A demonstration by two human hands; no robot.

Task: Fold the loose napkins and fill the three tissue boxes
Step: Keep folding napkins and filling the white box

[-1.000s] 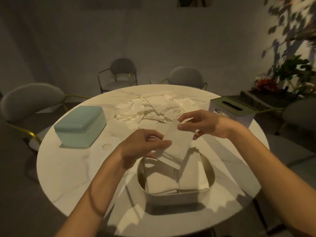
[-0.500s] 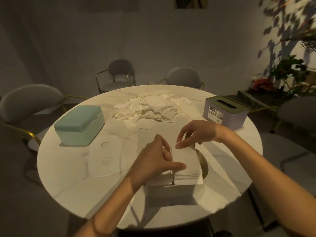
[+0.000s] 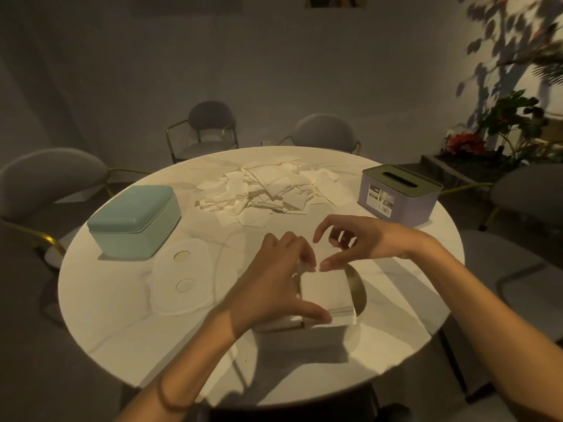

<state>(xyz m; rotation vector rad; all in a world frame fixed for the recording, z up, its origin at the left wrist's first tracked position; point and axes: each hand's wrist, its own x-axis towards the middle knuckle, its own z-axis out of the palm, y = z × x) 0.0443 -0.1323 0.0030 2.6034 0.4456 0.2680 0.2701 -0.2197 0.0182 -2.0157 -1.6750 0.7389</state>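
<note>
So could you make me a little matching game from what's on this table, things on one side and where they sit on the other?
Things:
1. teal box
2. purple box
3. loose napkins
4. open box

Places:
A. far middle of the table
B. under both hands, near edge
C. left side, lid shut
D. right side, slot in its lid

Pairs: 1-C, 2-D, 3-A, 4-B
</note>
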